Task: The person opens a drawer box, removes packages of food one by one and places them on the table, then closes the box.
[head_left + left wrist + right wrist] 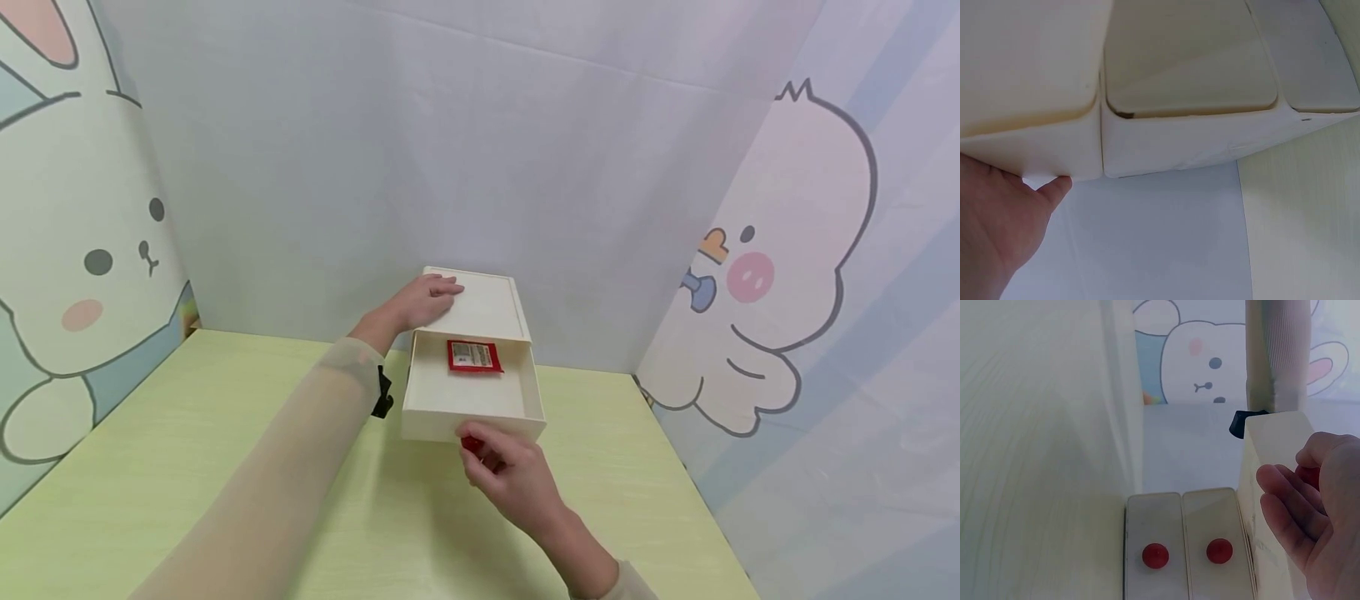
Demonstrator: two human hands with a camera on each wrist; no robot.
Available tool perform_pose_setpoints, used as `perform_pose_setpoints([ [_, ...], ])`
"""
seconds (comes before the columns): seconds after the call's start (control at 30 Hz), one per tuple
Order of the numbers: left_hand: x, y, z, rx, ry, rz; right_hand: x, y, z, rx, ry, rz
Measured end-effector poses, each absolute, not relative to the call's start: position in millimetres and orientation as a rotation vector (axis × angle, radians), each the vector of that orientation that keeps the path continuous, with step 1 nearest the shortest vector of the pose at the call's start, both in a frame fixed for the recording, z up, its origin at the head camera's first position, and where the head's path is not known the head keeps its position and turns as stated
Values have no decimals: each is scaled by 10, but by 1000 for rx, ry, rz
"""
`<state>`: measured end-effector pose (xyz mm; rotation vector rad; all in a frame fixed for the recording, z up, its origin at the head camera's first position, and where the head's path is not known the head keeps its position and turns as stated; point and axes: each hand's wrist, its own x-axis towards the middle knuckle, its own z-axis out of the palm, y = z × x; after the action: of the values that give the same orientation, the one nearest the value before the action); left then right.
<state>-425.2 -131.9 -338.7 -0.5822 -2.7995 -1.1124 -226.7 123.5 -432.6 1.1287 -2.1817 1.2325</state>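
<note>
A white drawer cabinet (486,302) stands on the table, its top drawer (462,398) pulled out toward me. Inside that drawer, near the back, lies a red packet (475,357) with a pale printed label. My left hand (429,302) rests on the cabinet's top at the left; in the left wrist view its thumb lies along the cabinet's side. At the drawer front, my right hand (513,475) pinches the red knob (472,444), which the fingers partly hide. In the right wrist view, two lower drawers have round red knobs (1155,555).
The light yellow-green table (615,483) extends around the cabinet. Behind it hangs a pale curtain (450,150). Side panels carry a cartoon rabbit (82,217) at left and a cartoon bird (802,183) at right. A black strap piece (383,393) sits at my left wrist.
</note>
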Motion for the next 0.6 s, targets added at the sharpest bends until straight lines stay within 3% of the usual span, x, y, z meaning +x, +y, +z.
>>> perform_pose_setpoints([
  [0.6,-4250,-1307,-3385,-594,-2810,-1088,-2176,1287,-4350,1151,-2193,1208],
])
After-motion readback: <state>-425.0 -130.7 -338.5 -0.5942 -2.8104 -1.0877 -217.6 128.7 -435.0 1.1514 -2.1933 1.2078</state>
